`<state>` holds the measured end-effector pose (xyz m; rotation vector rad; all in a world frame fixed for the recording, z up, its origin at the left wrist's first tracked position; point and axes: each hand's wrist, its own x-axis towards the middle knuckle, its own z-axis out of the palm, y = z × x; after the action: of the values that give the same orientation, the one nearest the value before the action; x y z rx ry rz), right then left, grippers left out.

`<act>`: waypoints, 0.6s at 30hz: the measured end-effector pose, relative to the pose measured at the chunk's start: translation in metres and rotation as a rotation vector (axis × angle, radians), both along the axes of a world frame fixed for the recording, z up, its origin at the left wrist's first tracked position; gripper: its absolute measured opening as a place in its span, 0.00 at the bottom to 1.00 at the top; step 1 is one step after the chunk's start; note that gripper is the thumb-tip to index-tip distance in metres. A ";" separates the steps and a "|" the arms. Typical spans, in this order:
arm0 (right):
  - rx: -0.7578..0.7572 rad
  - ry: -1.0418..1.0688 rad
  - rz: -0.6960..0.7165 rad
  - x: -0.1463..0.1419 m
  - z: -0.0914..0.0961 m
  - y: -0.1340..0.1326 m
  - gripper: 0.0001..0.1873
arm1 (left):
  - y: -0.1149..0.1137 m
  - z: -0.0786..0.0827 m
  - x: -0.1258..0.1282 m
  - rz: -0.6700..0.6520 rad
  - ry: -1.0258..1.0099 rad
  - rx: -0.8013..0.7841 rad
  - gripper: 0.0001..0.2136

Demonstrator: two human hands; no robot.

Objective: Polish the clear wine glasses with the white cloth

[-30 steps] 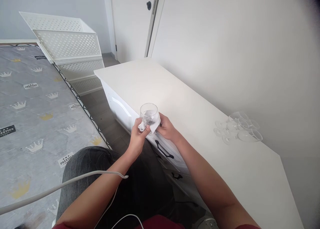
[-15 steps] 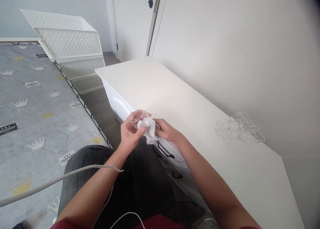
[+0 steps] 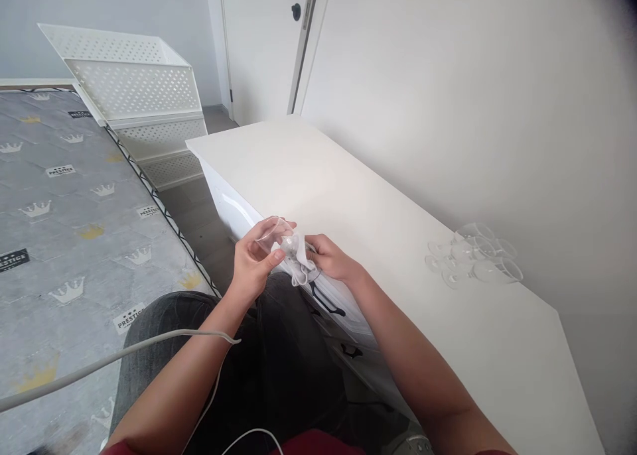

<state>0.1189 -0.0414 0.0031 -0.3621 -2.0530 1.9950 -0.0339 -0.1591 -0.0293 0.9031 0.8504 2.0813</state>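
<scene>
My left hand (image 3: 253,257) is closed around the bowl of a clear stemmed glass (image 3: 271,235), whose rim tilts up and to the left. A white cloth (image 3: 299,261) is bunched about the glass's stem and base end. My right hand (image 3: 329,256) grips the cloth there, with its fingertips partly hidden behind the folds. Both hands are over my lap, just off the front edge of the white dresser (image 3: 298,170). Several more clear stemmed glasses (image 3: 475,256) lie on their sides in a group on the dresser top, near the wall.
A grey mattress (image 3: 74,229) with crown prints lies to the left. Beyond it stands a white perforated rack (image 3: 134,87). A white door (image 3: 263,50) with a dark handle is at the back. A pale cable (image 3: 124,352) crosses above my left forearm. Black drawer handles (image 3: 326,300) stick out below my hands.
Both hands keep hold at the glass and cloth. The cloth's folds have shifted slightly around the stem, and the whole view has moved a little.
</scene>
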 end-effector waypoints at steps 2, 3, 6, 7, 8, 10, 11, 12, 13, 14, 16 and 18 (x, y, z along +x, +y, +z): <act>-0.033 0.022 -0.154 -0.003 -0.004 0.001 0.18 | 0.000 0.003 0.001 0.011 0.004 -0.019 0.27; -0.069 0.054 -0.269 -0.004 -0.007 0.003 0.15 | 0.000 0.006 0.000 0.017 0.007 -0.025 0.27; -0.214 0.233 -0.693 -0.004 -0.011 0.013 0.09 | -0.002 0.012 -0.003 0.065 -0.002 -0.015 0.29; -0.248 0.290 -0.787 -0.004 -0.011 0.016 0.07 | -0.003 0.013 -0.005 0.092 -0.012 -0.003 0.29; -0.268 0.323 -0.818 -0.003 -0.009 0.018 0.08 | -0.003 0.014 -0.006 0.120 -0.023 0.009 0.29; -0.286 0.317 -0.711 -0.003 -0.004 0.017 0.14 | -0.003 0.014 -0.008 0.150 -0.036 0.019 0.31; -0.301 0.287 -0.608 -0.003 -0.001 0.014 0.17 | -0.004 0.013 -0.007 0.143 -0.034 0.021 0.32; -0.321 0.250 -0.500 -0.004 0.002 0.010 0.20 | -0.004 0.012 -0.006 0.120 -0.023 0.026 0.32; -0.340 0.210 -0.409 -0.005 0.005 0.006 0.22 | -0.005 0.012 -0.005 0.089 -0.004 0.038 0.32; -0.349 0.170 -0.338 -0.005 0.006 0.001 0.22 | -0.005 0.011 -0.004 0.057 0.021 0.051 0.32; -0.323 0.103 -0.271 -0.005 0.008 -0.006 0.20 | -0.007 0.011 -0.001 0.016 0.073 0.062 0.32; -0.216 0.078 -0.324 -0.004 0.008 -0.011 0.18 | -0.009 0.012 0.001 0.002 0.091 0.040 0.32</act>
<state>0.1147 -0.0520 0.0110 -0.6060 -1.6158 1.9937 -0.0331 -0.1679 -0.0169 1.0254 0.8595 2.0787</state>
